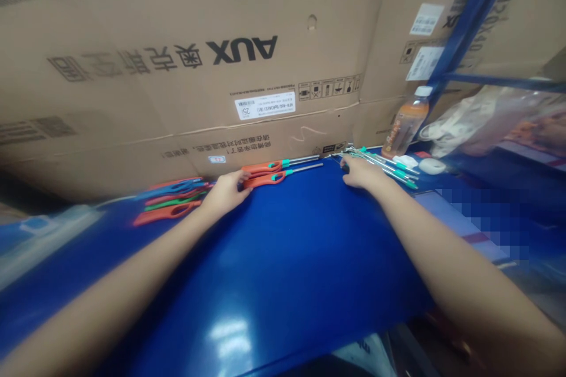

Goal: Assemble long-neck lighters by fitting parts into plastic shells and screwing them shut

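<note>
At the back of the blue table, my left hand has its fingers closed on the handle end of an orange long-nosed lighter. Another orange lighter lies right behind it; both have teal collars and metal tubes pointing right. My right hand reaches to the left end of a bundle of thin metal tubes with teal fittings. Its fingers are curled together, and what they pinch is hidden. Left of my left hand lie several lighter handles in orange, green, red and blue.
Large cardboard boxes wall off the back of the blue table. A drink bottle stands right of the tubes, near a white mouse-shaped object and plastic bags. A blue metal post rises at right.
</note>
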`<state>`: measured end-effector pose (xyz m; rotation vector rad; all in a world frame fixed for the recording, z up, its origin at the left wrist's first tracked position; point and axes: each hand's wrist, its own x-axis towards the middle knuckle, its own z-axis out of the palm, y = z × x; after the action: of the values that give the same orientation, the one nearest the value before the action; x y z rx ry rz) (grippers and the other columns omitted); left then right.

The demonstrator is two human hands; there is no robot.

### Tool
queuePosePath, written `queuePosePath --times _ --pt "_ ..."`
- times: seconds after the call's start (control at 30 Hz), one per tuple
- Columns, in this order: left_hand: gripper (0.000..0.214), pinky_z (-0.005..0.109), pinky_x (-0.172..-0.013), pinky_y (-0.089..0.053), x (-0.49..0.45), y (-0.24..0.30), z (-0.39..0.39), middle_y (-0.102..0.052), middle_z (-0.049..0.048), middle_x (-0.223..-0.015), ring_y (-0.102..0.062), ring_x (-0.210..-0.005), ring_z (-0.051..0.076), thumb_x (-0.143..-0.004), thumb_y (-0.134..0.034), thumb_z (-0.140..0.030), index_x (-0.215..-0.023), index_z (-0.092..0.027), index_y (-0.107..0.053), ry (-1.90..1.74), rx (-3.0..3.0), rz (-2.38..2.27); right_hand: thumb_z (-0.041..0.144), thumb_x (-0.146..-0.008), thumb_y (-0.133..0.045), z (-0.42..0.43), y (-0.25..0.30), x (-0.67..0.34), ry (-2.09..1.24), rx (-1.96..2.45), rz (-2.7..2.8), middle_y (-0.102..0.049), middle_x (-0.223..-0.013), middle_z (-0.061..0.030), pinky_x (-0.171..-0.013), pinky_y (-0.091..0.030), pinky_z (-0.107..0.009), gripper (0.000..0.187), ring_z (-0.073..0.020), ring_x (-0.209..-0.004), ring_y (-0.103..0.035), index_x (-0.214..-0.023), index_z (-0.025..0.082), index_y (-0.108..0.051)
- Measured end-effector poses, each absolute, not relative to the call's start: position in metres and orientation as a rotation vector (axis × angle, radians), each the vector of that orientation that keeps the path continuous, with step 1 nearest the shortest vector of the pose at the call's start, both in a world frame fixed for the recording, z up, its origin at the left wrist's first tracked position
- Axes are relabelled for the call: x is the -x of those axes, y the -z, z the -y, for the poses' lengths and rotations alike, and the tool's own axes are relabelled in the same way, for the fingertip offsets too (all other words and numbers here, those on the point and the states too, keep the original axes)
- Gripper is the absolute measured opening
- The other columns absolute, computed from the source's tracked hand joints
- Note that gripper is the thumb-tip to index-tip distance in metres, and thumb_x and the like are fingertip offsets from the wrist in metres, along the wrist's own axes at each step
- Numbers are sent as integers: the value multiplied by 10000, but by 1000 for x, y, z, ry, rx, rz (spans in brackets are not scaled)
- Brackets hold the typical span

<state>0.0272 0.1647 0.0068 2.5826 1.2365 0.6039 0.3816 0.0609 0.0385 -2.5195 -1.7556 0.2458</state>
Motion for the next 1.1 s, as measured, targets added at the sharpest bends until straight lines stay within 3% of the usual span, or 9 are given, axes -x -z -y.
queuePosePath --times 0.3,0.4,0.47,0.53,0.6,0.7,0.8,0.93,1.1 --pt "370 478 -1037 -521 -21 -15 -146 -713 151 -1232 -677 -1138 336 -860 -629 -319 -1185 -147 -669 -674 -2663 -1246 374 -970 -629 -59 -38 -383 -115 2564 1739 -615 -1296 -97 -928 -558 -462 370 -236 -1106 -637 -1281 176 -598" --pt "385 509 -1046 -504 -12 -21 -126 -705 153 -1257 -656 -1172 353 -871 -610 -367 -1190 -161 -674 -690 -2702 -1236 309 -939 -640 -61 -35 -376 17 2449 1745 -571 -1339 -179 -997 -485 -504 367 -323 -1227 -561 -1263 137 -612" --pt "333 492 -1047 -502 -2 -25 -114 -729 119 -1212 -665 -1147 326 -898 -581 -390 -1140 -192 -697 -696 -2722 -1214 236 -926 -601 -62 -32 -364 62 2286 1817 -579 -1320 -201 -1021 -440 -450 312 -335 -1265 -527 -1219 134 -637" --pt "277 456 -1043 -504 11 -29 -104 -754 81 -1138 -681 -1095 287 -927 -547 -410 -1025 -222 -726 -700 -2736 -1196 216 -942 -538 -61 -26 -348 29 2102 1923 -658 -1200 -136 -945 -452 -333 250 -257 -1158 -599 -1159 177 -656" --pt "282 433 -1016 -515 28 -33 -100 -766 71 -1072 -684 -1065 274 -931 -540 -437 -916 -229 -730 -731 -2737 -1222 271 -974 -486 -59 -18 -330 -40 1964 1999 -715 -988 -58 -766 -453 -263 214 -186 -921 -659 -1086 216 -660" --pt "306 423 -978 -519 57 -36 -104 -763 75 -989 -681 -1024 275 -926 -546 -466 -826 -222 -701 -826 -2718 -1351 406 -990 -453 -56 -5 -307 -88 1871 2039 -686 -753 -24 -585 -342 -267 305 -173 -704 -619 -825 223 -633" --pt "319 437 -966 -500 84 -35 -118 -749 87 -985 -661 -1003 283 -932 -518 -461 -808 -210 -671 -931 -2673 -1541 474 -978 -438 -56 6 -298 -85 1842 2052 -607 -619 -18 -547 -258 -282 460 -165 -610 -547 -601 212 -474" --pt "290 458 -990 -456 104 -27 -137 -723 106 -1096 -622 -1076 305 -902 -545 -448 -929 -193 -679 -986 -2613 -1744 477 -958 -425 -60 14 -300 -56 1875 2001 -571 -581 -6 -533 -243 -279 462 -157 -564 -503 -580 214 -392" --pt "365 440 -972 -452 105 -19 -143 -712 109 -1165 -605 -1110 321 -886 -571 -509 -1025 -198 -701 -899 -2625 -1813 403 -932 -452 -63 12 -301 23 1990 1908 -635 -682 -31 -545 -294 -280 353 -180 -640 -570 -630 219 -458"
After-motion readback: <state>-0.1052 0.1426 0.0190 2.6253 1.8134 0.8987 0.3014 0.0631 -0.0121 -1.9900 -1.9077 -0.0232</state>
